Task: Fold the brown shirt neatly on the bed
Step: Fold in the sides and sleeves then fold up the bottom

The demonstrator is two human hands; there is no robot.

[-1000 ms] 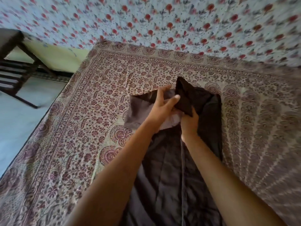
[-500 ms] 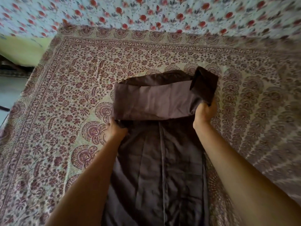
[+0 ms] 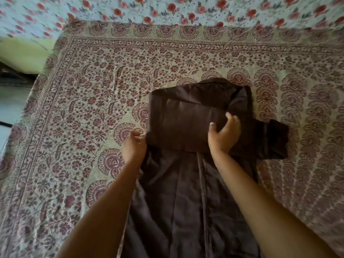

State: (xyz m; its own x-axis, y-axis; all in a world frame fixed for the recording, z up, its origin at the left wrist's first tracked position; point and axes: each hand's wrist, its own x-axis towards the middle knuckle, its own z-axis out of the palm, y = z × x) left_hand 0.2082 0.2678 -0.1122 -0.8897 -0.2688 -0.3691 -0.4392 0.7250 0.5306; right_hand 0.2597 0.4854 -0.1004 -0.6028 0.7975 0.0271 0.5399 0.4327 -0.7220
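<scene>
The brown shirt (image 3: 178, 187) lies lengthwise on the patterned bed cover, its far end doubled back toward me into a wide band, collar at the far edge. A short sleeve sticks out flat to the right. My left hand (image 3: 134, 146) pinches the left corner of the folded band. My right hand (image 3: 224, 134) rests on the band's right part, fingers spread and curled over the cloth, thumb apart; whether it grips the cloth is unclear.
The bed cover (image 3: 83, 101) with maroon floral print spreads on all sides. A light sheet with red flowers (image 3: 167, 10) lies beyond its far border. The bed's left edge drops to a pale floor (image 3: 11, 107).
The raised right corner of the fold has come down. A sleeve now lies flat out to the right. My right hand let go of that corner and moved onto the band.
</scene>
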